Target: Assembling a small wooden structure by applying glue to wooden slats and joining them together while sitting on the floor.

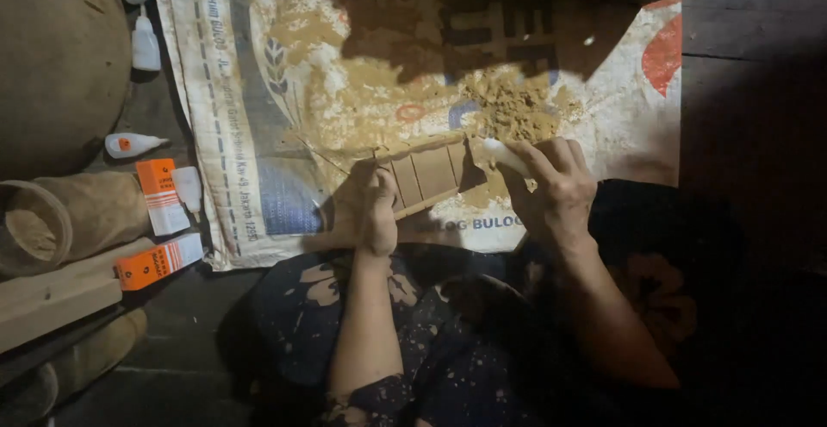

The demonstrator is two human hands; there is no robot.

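Left grip [372, 211] clasps wooden slatted piece [428, 174]; right grip [551, 181] holds white bottle [502, 153].

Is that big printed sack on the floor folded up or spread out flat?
Spread out flat. The woven sack lies open across the floor, its print showing, with a sawdust pile on top and both hands working over it.

Dim, soft picture: a bright patch lights the sack [258, 91] beyond the hands, hard shadow above, right side nearly black.

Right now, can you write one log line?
left hand: holds wooden piece | right hand: holds white bottle | sawdust on sack
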